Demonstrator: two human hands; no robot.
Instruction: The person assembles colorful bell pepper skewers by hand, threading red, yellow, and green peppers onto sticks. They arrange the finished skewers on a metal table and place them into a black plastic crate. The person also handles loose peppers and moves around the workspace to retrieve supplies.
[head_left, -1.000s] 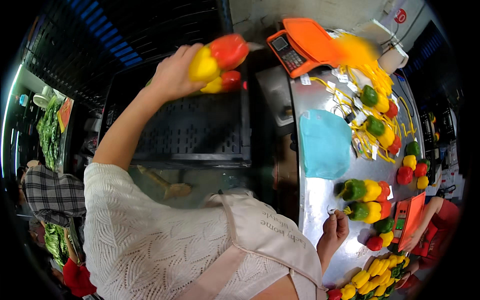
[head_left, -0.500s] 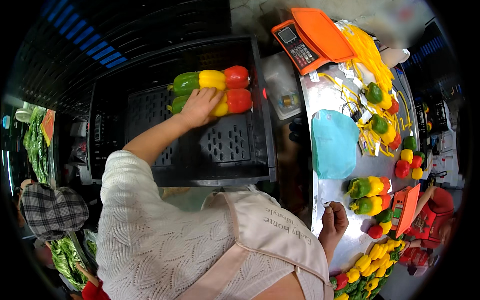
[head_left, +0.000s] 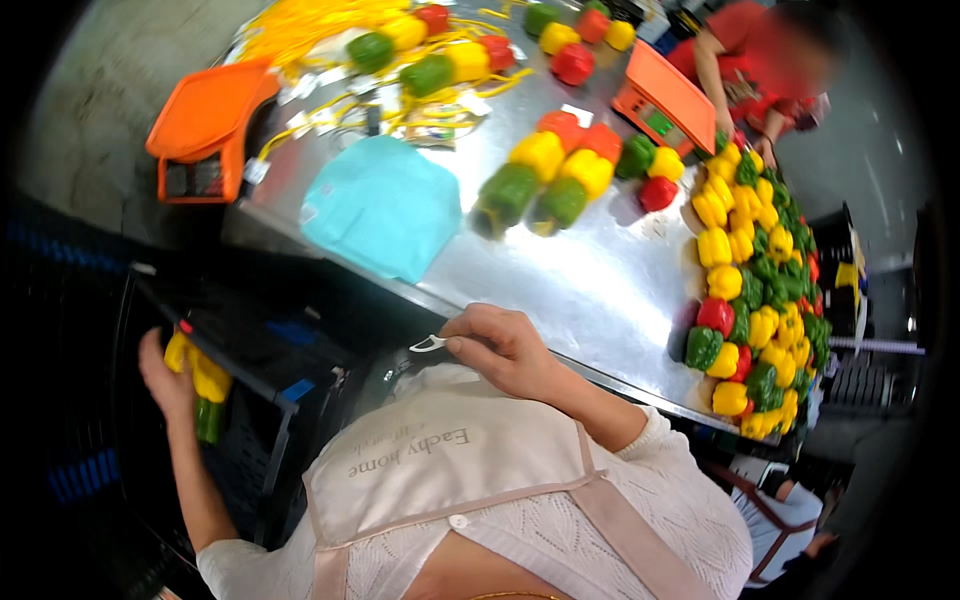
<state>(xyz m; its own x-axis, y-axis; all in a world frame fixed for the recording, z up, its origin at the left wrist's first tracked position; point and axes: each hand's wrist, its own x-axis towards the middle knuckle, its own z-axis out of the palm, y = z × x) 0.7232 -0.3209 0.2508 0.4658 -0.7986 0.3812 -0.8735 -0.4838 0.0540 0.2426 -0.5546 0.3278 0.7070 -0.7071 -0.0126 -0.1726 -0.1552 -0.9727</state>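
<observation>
My left hand [head_left: 165,375] is down at the black crate [head_left: 245,365], near its corner with the small red spot. The fingers are beside the peppers [head_left: 208,375], yellow ones and green ones, which lie at the inner side of this rim. I cannot tell if the hand is grasping them or has released them, because part of the fingers is hidden.

My right hand [head_left: 505,350] is just before the near edge of the table [head_left: 600,290]. Its thumb and finger are pinching a small white hook [head_left: 428,344], which points to the left.

On the table, a blue sheet [head_left: 385,210] lies along the near edge, toward the left corner. At this left corner stands an orange scale [head_left: 205,130]. Next to it, toward the far edge, there is a heap of yellow straps [head_left: 315,35] with white tags.

In the middle of the table, two pepper rows [head_left: 540,155] lie side by side, each red, yellow and green, with the green ends toward the near edge. Near them is a second scale [head_left: 665,100], also orange. A big pepper pile [head_left: 760,290] covers the right end, and a co-worker [head_left: 745,75] in red reaches to it.
</observation>
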